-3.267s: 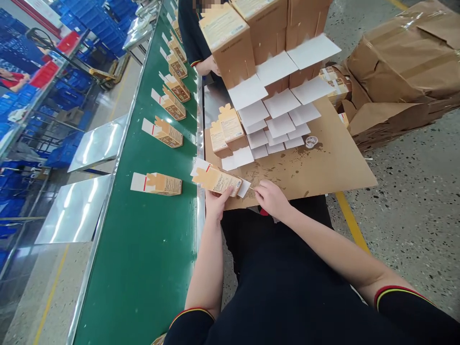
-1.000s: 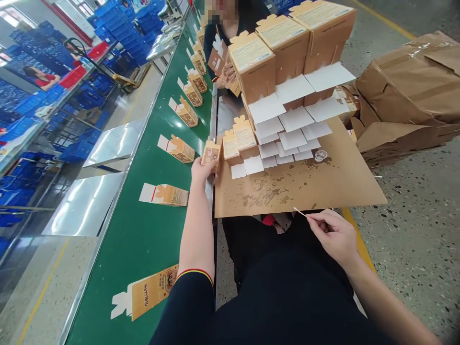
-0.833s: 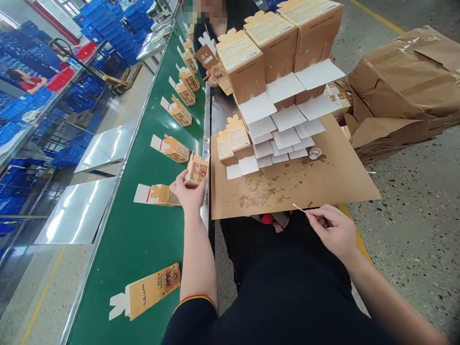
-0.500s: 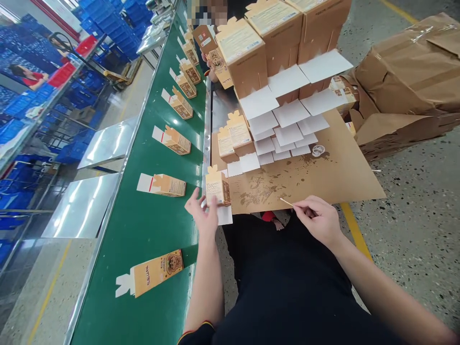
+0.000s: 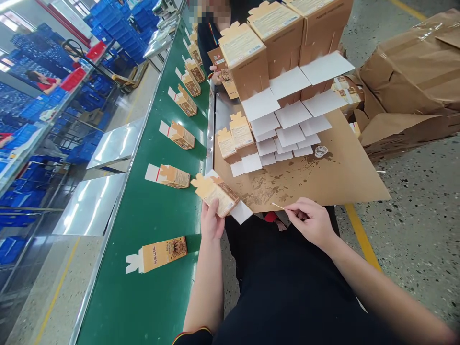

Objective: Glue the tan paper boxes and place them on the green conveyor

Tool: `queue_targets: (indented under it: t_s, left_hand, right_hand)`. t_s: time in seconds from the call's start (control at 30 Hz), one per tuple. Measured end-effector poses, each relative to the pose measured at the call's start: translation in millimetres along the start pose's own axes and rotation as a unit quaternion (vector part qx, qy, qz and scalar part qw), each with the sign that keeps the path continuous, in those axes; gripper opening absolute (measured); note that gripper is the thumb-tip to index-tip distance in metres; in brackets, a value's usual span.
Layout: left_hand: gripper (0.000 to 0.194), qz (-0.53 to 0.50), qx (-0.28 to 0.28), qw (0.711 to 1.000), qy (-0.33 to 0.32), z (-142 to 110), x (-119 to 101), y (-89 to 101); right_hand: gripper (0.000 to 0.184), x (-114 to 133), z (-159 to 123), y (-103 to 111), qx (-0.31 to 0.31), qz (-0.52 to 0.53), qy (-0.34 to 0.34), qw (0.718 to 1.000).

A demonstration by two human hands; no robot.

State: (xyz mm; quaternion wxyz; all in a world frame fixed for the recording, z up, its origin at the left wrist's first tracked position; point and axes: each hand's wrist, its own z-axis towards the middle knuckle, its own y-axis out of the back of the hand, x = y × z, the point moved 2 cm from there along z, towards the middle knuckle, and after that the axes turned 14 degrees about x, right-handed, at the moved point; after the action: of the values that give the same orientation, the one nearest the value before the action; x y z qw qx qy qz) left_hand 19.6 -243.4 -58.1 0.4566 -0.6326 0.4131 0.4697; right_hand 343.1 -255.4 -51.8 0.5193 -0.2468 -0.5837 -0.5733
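Note:
My left hand [image 5: 213, 221] grips a tan printed carton [image 5: 218, 195] by its side, lifted and tilted over the edge between the green belt and the cardboard sheet. A white flap [image 5: 242, 212] sticks out of the carton's lower right end. In my right hand [image 5: 312, 221] a thin cotton swab [image 5: 278, 206] is pinched, its white tip pointing left toward the carton but apart from it. On the brown cardboard sheet [image 5: 355, 177] lie dark wet spots and a small clear round dish [image 5: 321, 151]. Behind stands a stack of cartons [image 5: 247, 57] with white flaps out.
Along the green conveyor belt [image 5: 143, 297] several cartons stand in a row, one lying nearest me [image 5: 165, 254]. A co-worker [image 5: 212, 36] across the sheet holds another carton [image 5: 229, 82]. A large brown cardboard box [image 5: 413, 72] is at the right.
My left hand has closed on the carton, raised it and tilted it to the right. The swab in my right hand has moved slightly left. The carton nearest me on the belt has shifted farther away.

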Motion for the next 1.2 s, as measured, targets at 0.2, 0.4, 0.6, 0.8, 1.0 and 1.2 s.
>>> queue_targets:
  t_s: [0.2, 0.4, 0.6, 0.8, 1.0, 1.2]
  left_hand:
    - [0.085, -0.005, -0.036, 0.999, 0.007, 27, 11, -12.1]
    - [0.083, 0.066, 0.001, 0.998, 0.02, 27, 13, -8.9]
    - [0.08, 0.11, 0.01, 0.994, 0.011, 12, 8, -18.7]
    - [0.087, 0.192, 0.008, 0.981, -0.025, -5, 13, -33.2]
    - [0.091, 0.255, -0.02, 0.965, -0.052, -16, 21, -40.4]
    - [0.084, 0.263, -0.011, 0.964, -0.047, -13, 24, -39.3]
  right_hand:
    - [0.024, -9, 45, -42, 0.072, -0.048, 0.056, 0.995]
    - [0.029, -21, 61, -84, 0.142, -0.163, 0.083, 0.973]
    - [0.033, -15, 46, -98, 0.175, -0.164, 0.107, 0.965]
    - [0.029, -2, 15, -74, 0.146, -0.101, 0.114, 0.978]
    - [0.023, -3, -25, -29, 0.081, -0.03, 0.039, 0.996]
    - [0.024, 4, -34, -27, 0.071, -0.005, 0.002, 0.997]
